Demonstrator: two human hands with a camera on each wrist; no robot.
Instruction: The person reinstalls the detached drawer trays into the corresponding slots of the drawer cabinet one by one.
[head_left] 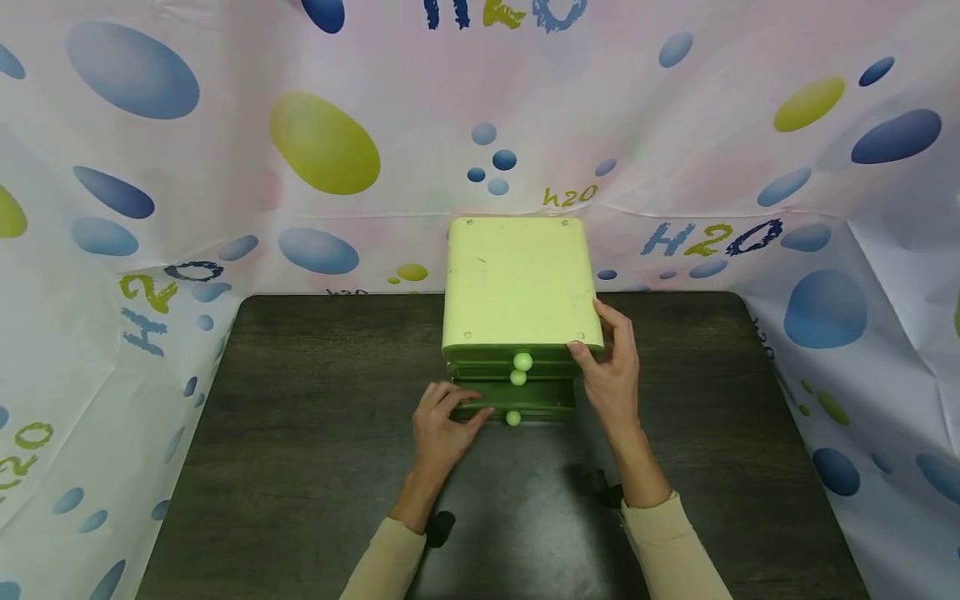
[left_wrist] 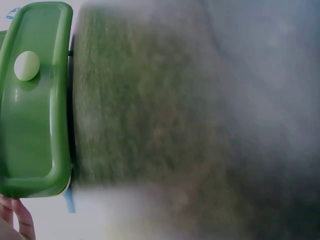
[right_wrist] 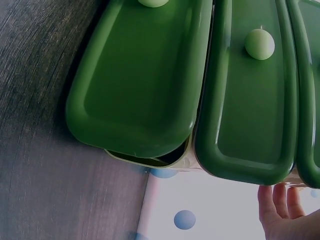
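A small drawer cabinet (head_left: 521, 279) with a pale yellow-green top stands at the back of the table. Its bottom drawer (head_left: 543, 396) is pulled partway out; the inside I can see is bare. Round pale knobs sit on the green fronts, and the middle drawer (right_wrist: 247, 110) is in line with the stack in the right wrist view. My left hand (head_left: 441, 429) pinches the left part of the bottom drawer's front edge between thumb and fingers. At the upper right, my right hand (head_left: 615, 383) grips the cabinet, thumb at the front edge, fingers along the side.
The dark wooden table (head_left: 315, 467) extends to both sides and in front of the cabinet. Behind it hangs a white sheet (head_left: 420, 83) with blue and green spots. Dark wrist straps show near both sleeves. Much of the left wrist view is blurred.
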